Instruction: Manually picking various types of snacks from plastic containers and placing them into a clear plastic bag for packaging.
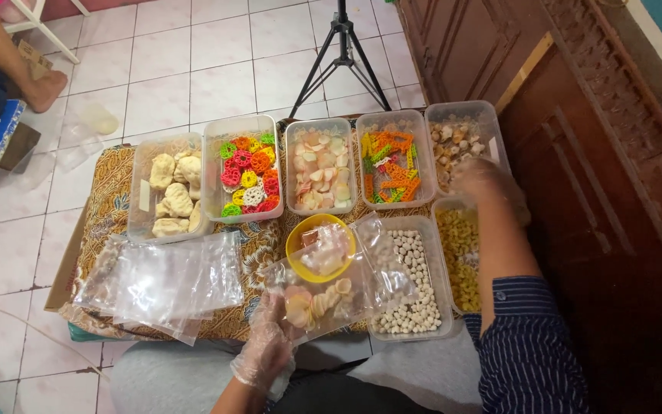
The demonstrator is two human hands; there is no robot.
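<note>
Clear plastic bag [329, 295]: part-filled with pale and pinkish round crackers, held low at centre front, mouth gaping toward a yellow bowl [300, 238] just behind it.
Left hand [266, 349]: gloved in thin plastic, closed on the bag's lower edge.
Right hand [483, 178]: gloved, blurred, reaching over the tub of pale knobbly crackers [453, 126]; whether it is open or closed cannot be told.
Adjoining tubs: small white balls [415, 291]; yellow curls [457, 253]; orange and green sticks [391, 165]; pale chips [319, 169]; multicoloured flower rings [247, 172]; large cream puffs [168, 192].
Stack of empty clear bags [170, 284]: front left.
Desk [113, 195]: low, draped in brown patterned cloth.
Tripod [342, 46]: on tiled floor behind.
</note>
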